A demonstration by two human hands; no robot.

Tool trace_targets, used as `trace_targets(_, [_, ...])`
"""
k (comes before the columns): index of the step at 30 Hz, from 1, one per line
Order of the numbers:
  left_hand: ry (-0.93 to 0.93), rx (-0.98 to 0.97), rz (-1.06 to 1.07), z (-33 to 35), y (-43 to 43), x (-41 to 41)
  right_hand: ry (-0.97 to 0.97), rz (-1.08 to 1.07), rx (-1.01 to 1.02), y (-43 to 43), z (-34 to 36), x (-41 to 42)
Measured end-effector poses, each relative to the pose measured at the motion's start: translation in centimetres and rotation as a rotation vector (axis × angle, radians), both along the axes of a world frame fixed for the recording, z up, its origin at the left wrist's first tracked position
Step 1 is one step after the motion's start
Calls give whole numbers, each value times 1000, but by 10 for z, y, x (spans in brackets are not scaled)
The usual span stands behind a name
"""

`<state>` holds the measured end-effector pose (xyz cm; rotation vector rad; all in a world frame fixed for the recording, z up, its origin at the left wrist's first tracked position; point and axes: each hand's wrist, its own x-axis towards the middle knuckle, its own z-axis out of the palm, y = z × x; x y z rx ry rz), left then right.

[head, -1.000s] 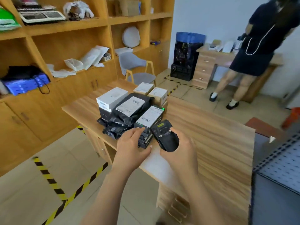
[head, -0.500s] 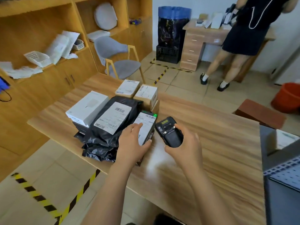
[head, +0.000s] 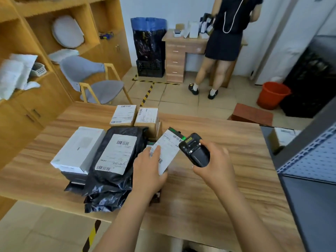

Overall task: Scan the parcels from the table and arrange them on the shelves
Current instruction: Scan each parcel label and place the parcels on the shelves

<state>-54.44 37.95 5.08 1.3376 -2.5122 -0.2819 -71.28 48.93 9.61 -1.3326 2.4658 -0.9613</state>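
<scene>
Parcels are heaped on the wooden table (head: 209, 197). My left hand (head: 147, 171) grips a dark box parcel with a white label (head: 169, 148), tilted up on its edge. My right hand (head: 214, 162) holds a black handheld scanner (head: 195, 150) right beside that label. To the left lie a black poly bag parcel (head: 116, 157) with a label and a white box (head: 80, 148) on darker boxes. Two labelled cardboard boxes (head: 135, 115) sit behind them.
Wooden shelving (head: 36, 51) runs along the left wall, with a grey chair (head: 98, 82) before it. A grey metal shelf rack (head: 312, 170) stands at the right, a labelled box (head: 283, 137) inside. A person (head: 227, 42) stands at a far desk. An orange bucket (head: 272, 95) sits on the floor.
My left hand has lifted and tilted the labelled box up from the pile. The scanner in my right hand has stayed beside the label. My head has come closer to the table.
</scene>
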Motion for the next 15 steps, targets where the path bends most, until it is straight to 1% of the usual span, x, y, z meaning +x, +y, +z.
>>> trace_targets(4, [-38,-100,-122,23,-25,10,273,35,151,7,36,-2])
trace_targets(8, [-59,-193,-246,34,-40,22,557,101,366,23,57,9])
trace_targets(11, [-113,-235,-372,34,-42,28,664,130,463,39,60,23])
trace_targets(15, [-121,-264,-484,31,-33,30,720,78,548,63,62,41])
